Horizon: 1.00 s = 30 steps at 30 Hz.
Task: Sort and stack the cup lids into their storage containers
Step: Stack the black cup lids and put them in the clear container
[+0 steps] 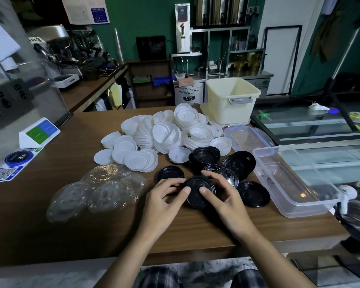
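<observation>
Both hands hold a small stack of black lids (196,189) just above the wooden counter (75,225). My left hand (164,199) grips its left side and my right hand (224,196) grips its right side, thumbs on top. More black lids (239,164) lie scattered behind and to the right. A big heap of white lids (164,134) fills the middle of the counter. Clear lids (96,190) lie at the left. An empty clear plastic container (291,183) sits at the right, and a cream bin (232,98) stands behind.
A clear container cover (247,137) lies next to the cream bin. A small payment sign (39,133), a blue round tin (19,158) and a QR card (4,173) sit at the counter's left. A glass display case (320,125) adjoins on the right.
</observation>
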Each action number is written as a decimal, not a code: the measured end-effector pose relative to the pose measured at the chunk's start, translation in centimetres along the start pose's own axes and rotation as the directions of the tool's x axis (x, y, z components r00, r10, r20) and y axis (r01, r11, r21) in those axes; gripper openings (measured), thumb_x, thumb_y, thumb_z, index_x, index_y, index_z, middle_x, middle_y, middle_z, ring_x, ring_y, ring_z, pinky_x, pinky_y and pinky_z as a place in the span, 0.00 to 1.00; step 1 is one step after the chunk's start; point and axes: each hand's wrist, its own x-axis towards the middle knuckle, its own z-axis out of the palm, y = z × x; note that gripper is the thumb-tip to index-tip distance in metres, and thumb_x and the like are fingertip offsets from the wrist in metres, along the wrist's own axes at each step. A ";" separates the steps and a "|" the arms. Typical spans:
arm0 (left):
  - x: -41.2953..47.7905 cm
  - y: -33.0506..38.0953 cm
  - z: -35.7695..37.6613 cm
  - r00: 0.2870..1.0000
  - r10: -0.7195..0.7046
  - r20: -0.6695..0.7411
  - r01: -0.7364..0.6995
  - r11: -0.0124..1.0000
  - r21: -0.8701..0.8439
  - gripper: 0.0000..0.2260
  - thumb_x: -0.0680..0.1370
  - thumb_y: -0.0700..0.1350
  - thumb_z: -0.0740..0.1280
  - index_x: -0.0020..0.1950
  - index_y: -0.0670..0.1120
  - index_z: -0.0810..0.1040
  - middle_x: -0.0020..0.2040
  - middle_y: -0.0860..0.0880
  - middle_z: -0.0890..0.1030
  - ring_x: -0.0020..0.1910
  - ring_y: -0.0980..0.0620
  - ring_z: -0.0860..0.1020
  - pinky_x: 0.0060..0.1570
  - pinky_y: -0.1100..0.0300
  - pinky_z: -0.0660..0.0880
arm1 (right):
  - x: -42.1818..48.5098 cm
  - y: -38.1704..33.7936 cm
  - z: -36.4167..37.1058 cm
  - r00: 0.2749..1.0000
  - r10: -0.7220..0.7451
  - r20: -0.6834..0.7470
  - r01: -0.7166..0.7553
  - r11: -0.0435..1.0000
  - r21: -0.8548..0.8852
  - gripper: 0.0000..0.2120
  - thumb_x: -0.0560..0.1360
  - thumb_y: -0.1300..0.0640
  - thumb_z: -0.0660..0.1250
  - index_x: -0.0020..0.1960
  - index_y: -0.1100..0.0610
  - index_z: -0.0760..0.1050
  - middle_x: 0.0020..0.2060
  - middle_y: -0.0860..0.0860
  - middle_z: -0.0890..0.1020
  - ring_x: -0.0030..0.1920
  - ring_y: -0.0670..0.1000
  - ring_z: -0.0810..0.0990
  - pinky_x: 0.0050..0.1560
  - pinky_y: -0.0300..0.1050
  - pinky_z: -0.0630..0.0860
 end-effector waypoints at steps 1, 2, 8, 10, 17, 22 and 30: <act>0.2 0.1 0.0 1.000 -0.020 0.013 0.021 0.999 -0.027 0.09 0.78 0.43 0.76 0.57 0.52 0.85 0.55 0.52 0.85 0.55 0.53 0.85 0.58 0.55 0.81 | -0.1 0.0 -0.1 1.000 0.005 0.002 -0.005 1.000 0.006 0.19 0.79 0.61 0.74 0.69 0.53 0.79 0.62 0.49 0.85 0.65 0.48 0.82 0.68 0.37 0.74; 0.3 0.1 0.0 0.999 -0.033 0.030 0.035 0.998 -0.047 0.08 0.78 0.43 0.76 0.57 0.51 0.84 0.55 0.52 0.86 0.56 0.53 0.85 0.59 0.56 0.80 | -0.1 0.0 -0.1 1.000 0.009 0.003 -0.009 1.000 0.013 0.20 0.79 0.61 0.74 0.70 0.53 0.79 0.61 0.49 0.85 0.64 0.48 0.82 0.67 0.37 0.74; 0.8 -0.1 0.4 0.995 -0.073 0.062 0.077 0.994 -0.076 0.12 0.77 0.40 0.77 0.58 0.50 0.83 0.53 0.50 0.87 0.52 0.51 0.86 0.54 0.60 0.80 | 0.0 0.3 -0.1 1.000 0.013 -0.017 -0.013 1.000 0.003 0.18 0.78 0.68 0.74 0.66 0.58 0.80 0.56 0.53 0.86 0.59 0.47 0.83 0.61 0.34 0.75; 0.9 -0.1 0.6 0.997 -0.056 0.051 0.059 0.997 -0.055 0.12 0.76 0.41 0.77 0.57 0.51 0.82 0.52 0.50 0.86 0.51 0.51 0.86 0.53 0.59 0.80 | 0.0 0.4 -0.1 1.000 0.006 -0.030 -0.006 1.000 -0.009 0.17 0.78 0.67 0.74 0.65 0.57 0.80 0.56 0.52 0.86 0.59 0.49 0.83 0.62 0.37 0.75; 2.0 -0.8 -2.0 0.955 0.288 0.070 -0.284 0.820 0.497 0.09 0.81 0.45 0.73 0.61 0.50 0.84 0.56 0.58 0.85 0.57 0.59 0.82 0.58 0.59 0.78 | 0.2 0.6 0.0 0.994 -0.025 -0.108 0.021 0.999 -0.036 0.14 0.77 0.67 0.74 0.62 0.58 0.81 0.57 0.50 0.86 0.60 0.47 0.83 0.63 0.34 0.74; 2.8 -1.6 -2.9 0.927 0.247 0.282 -0.374 0.559 0.740 0.14 0.78 0.38 0.74 0.62 0.49 0.85 0.53 0.52 0.87 0.52 0.51 0.84 0.53 0.52 0.81 | 0.2 0.6 0.2 0.992 -0.019 -0.121 0.014 0.999 -0.040 0.13 0.77 0.67 0.74 0.61 0.58 0.82 0.57 0.48 0.86 0.60 0.44 0.82 0.62 0.31 0.72; 3.8 -1.2 -2.6 0.965 0.209 0.156 -0.259 0.701 0.665 0.15 0.73 0.39 0.80 0.57 0.51 0.86 0.43 0.62 0.79 0.42 0.63 0.78 0.46 0.64 0.77 | 0.0 0.5 0.1 0.997 0.021 -0.073 -0.022 1.000 -0.012 0.18 0.76 0.72 0.74 0.63 0.60 0.80 0.56 0.51 0.86 0.56 0.42 0.83 0.59 0.32 0.75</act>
